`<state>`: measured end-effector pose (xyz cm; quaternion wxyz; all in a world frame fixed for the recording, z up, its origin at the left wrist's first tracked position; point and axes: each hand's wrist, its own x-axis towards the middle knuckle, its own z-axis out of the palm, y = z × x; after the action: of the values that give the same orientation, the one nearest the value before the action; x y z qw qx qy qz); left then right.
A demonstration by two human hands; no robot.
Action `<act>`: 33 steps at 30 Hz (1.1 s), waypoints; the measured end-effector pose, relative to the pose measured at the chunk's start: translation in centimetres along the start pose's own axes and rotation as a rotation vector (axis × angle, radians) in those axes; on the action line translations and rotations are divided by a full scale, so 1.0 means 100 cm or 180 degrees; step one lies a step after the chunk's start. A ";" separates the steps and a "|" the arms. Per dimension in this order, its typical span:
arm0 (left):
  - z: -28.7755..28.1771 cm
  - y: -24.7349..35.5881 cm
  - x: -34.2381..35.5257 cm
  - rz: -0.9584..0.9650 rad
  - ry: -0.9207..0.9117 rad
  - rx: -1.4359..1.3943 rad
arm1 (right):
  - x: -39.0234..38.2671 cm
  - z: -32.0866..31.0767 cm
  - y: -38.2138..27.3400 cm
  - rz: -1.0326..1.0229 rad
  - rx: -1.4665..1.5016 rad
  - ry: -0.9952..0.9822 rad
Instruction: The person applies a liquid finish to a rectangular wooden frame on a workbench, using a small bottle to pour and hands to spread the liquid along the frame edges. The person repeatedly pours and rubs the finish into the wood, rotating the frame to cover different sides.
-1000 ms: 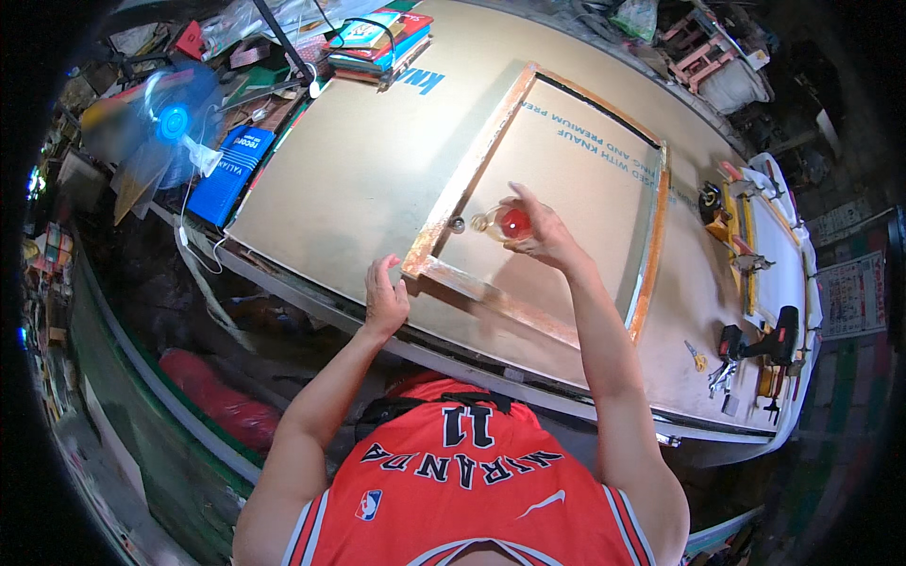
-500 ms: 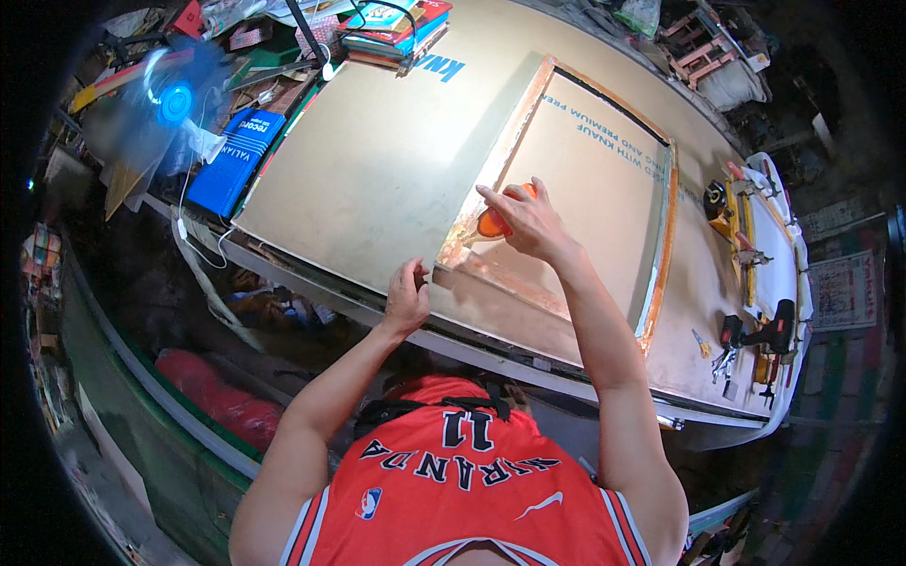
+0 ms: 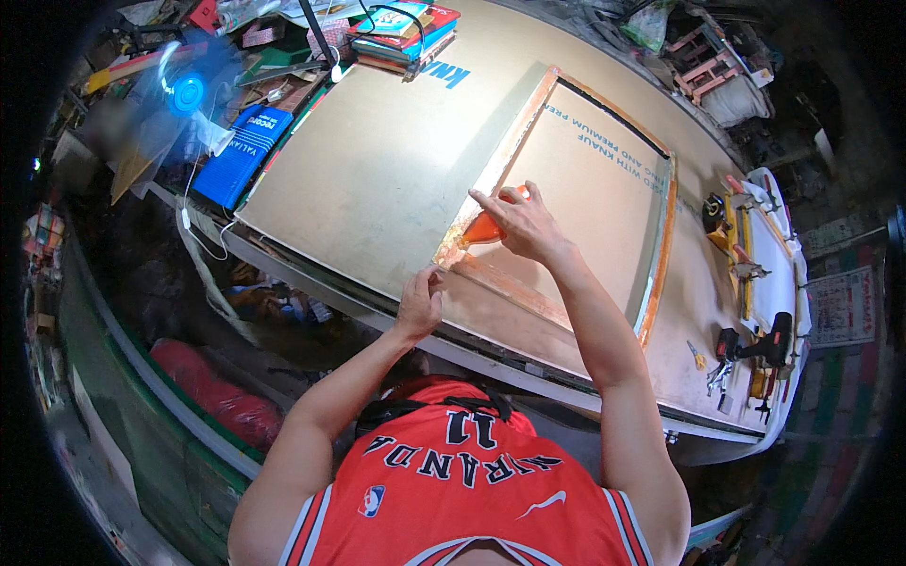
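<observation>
A wooden frame [image 3: 517,125] with worn, orange-brown edges lies flat on a large tan board [image 3: 349,160]. Over its near left corner, my right hand [image 3: 528,224] grips an orange bottle-like thing [image 3: 483,230]. Its narrow end points down toward the pale, rough patch on that corner; the fingers hide part of it, so its exact kind is unclear. Just below the same corner is my left hand [image 3: 420,304], its fingers loosely bent and apart. Those fingertips reach the frame's corner, and I see nothing in that hand.
Books [image 3: 406,36] are stacked at the back left, near a blue record book [image 3: 243,156] and a small blue fan [image 3: 187,92]. On the right lie a power drill [image 3: 769,341], scissors [image 3: 696,356] and a clamped frame [image 3: 764,241]. The table's edge [image 3: 321,283] runs below my hands.
My left hand has moved up and right to the frame's near left corner. My right hand has tilted the orange thing, with its narrow end toward that corner. The whole view has shifted slightly.
</observation>
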<state>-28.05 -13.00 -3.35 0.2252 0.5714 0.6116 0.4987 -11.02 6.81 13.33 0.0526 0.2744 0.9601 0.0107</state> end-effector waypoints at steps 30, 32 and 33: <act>-0.010 -0.001 -0.017 0.0022 -0.0044 0.0076 | 0.011 0.015 -0.011 0.0053 0.0345 -0.0047; -0.007 0.001 -0.018 -0.0055 -0.0070 -0.0046 | 0.006 0.016 -0.009 0.0041 0.0446 0.0012; -0.007 0.004 -0.017 -0.0044 -0.0093 -0.0029 | 0.001 0.016 -0.007 0.0041 0.0498 0.0042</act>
<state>-27.99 -14.89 -3.20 0.2402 0.5734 0.6098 0.4915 -11.35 6.26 11.66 0.0246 0.2838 0.9565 -0.0622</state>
